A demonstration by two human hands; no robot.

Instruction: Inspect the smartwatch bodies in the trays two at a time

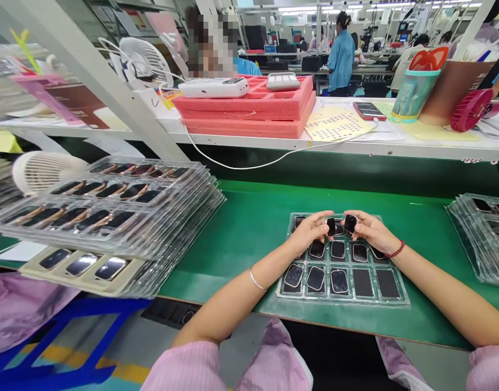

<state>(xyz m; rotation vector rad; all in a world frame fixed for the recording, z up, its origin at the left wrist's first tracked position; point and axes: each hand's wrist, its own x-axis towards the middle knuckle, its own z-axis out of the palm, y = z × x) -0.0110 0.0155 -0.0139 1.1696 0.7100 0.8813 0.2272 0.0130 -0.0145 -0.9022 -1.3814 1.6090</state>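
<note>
My left hand pinches a small dark smartwatch piece between thumb and fingers. A similar black, rounded-rectangle smartwatch piece is gripped by the fingertips of my right hand. Both pieces are raised, a short gap apart, over the back row of a clear plastic tray. Several dark watch pieces with pale frames, such as the front-row watch piece, sit in its pockets. Two front pockets at the right, including one pocket, hold no framed piece. My hands and forearms partly cover the back rows.
Stacked clear trays of watch pieces stand at left, with another tray stack at right. Beyond the green mat, a white shelf carries pink foam, a phone and a cup. A white cable droops below it.
</note>
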